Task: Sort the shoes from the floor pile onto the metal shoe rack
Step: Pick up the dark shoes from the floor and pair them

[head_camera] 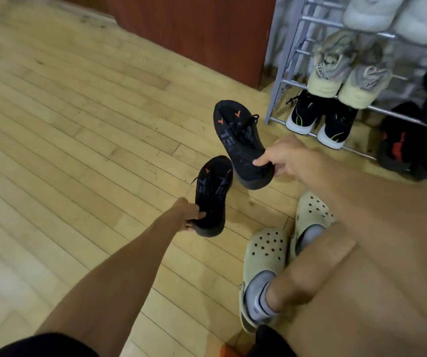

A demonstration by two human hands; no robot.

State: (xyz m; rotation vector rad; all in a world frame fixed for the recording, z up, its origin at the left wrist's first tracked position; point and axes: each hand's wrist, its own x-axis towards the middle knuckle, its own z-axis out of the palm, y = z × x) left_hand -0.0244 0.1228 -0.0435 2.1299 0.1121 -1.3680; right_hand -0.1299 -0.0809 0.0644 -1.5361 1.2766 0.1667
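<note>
A black knit sneaker (pixel 213 194) with orange chevrons is pinched at its heel by the left grip (pixel 190 217), and its mate (pixel 238 140) is grasped likewise by the right grip (pixel 282 158). Both are held above the wooden plank floor (pixel 78 124), near the tubular metal shoe rack (pixel 277 95).

Large grey block letters run along the opening of the black shoe (pixel 238 148) pinched by the fingers (pixel 261 162) of the right hand (pixel 287 158). Just beyond those fingers they seem to read "TEK", though blur leaves this uncertain. Farther from the fingers, at the shoe's far end, sit two orange tick-shaped marks. The second black shoe (pixel 212 197), gripped by the left hand (pixel 189 215), carries similar grey lettering ahead of its fingers, too blurred to read, and two orange ticks. Well beyond the right fingers, on the metal shoe rack (pixel 392 114), a grey sneaker (pixel 328 65) bears a stripe of dark lettering, which is illegible.
</note>
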